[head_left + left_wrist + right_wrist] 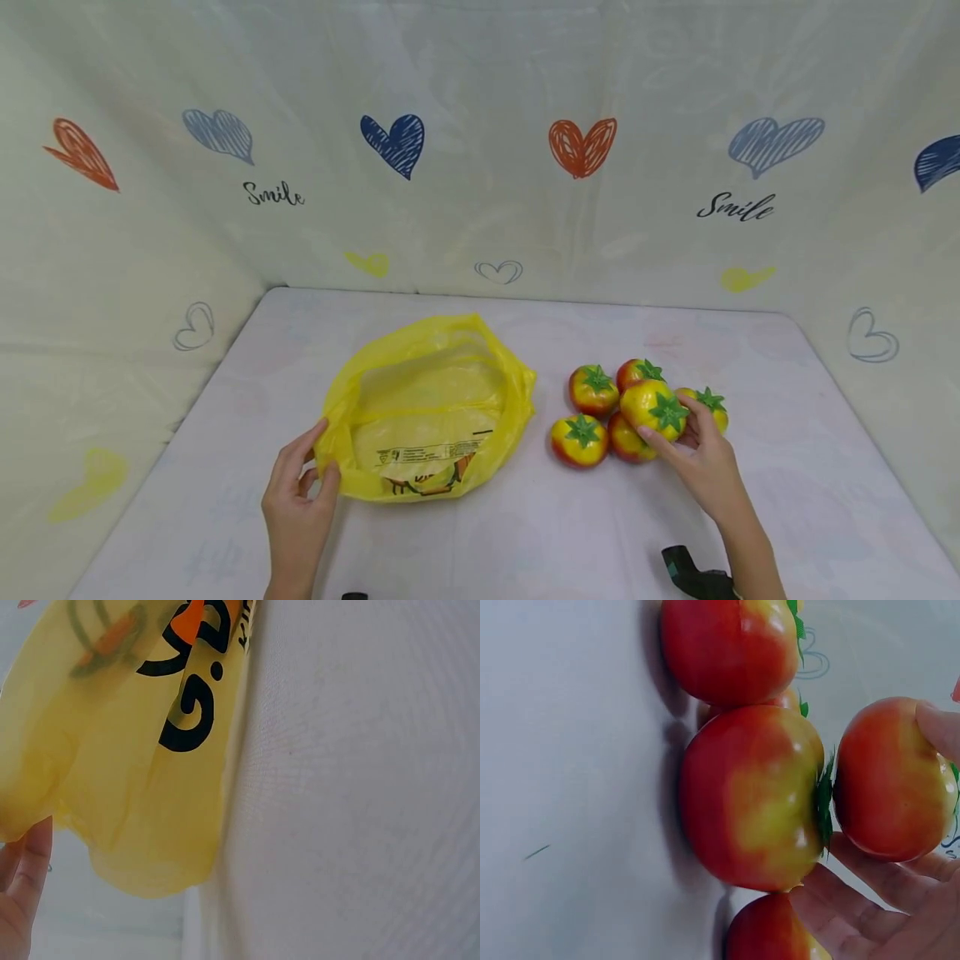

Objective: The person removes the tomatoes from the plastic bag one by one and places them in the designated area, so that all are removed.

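Note:
A yellow plastic bag lies on the table with its wide mouth facing up and black print inside. At its left rim, my left hand holds the edge between thumb and fingers; in the left wrist view, fingertips meet the bag. On the right, my right hand grips a yellow-red tomato with a green star-shaped top. The right wrist view shows this held tomato raised off the table, beside another tomato. Several similar tomatoes, including one nearest the bag, sit clustered beneath and around that hand.
The white table carries everything. Behind it hangs a pale curtain printed with hearts and the word Smile. A black strap-like device is by the right wrist, and a dark piece shows at the bottom edge.

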Demonstrator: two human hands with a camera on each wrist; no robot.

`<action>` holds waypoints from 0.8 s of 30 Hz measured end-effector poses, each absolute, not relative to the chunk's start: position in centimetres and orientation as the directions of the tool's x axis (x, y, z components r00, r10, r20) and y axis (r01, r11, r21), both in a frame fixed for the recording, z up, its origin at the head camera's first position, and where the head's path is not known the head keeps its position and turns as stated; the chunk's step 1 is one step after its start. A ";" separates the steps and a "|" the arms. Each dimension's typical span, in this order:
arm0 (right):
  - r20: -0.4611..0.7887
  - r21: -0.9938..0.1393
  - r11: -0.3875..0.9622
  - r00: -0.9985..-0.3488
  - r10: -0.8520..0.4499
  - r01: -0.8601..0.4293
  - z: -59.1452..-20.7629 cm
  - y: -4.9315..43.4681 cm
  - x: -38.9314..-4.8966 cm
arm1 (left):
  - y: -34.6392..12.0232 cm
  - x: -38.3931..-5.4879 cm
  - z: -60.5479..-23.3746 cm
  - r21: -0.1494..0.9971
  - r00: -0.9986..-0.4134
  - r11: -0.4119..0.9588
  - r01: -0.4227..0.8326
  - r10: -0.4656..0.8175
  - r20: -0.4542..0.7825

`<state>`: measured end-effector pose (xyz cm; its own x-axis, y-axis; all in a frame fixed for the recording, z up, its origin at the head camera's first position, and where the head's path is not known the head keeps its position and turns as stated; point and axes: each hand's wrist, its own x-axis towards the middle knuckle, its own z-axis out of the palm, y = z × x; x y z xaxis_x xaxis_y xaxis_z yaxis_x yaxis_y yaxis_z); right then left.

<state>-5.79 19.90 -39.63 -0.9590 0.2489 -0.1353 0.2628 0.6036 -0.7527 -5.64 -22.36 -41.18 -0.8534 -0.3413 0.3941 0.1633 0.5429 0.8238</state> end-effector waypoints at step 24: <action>-0.071 -0.796 0.588 -0.987 0.142 0.142 -39.8 20.1 -6.2 | -22.3 -5.6 -40.9 0.819 -0.852 0.546 0.176 -0.332 0.404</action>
<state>-6.18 20.14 -39.84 -0.9873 0.1423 -0.0707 0.1417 0.5878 -0.7965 -5.58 -22.26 -40.89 -0.8524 -0.3319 0.4040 0.1755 0.5462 0.8191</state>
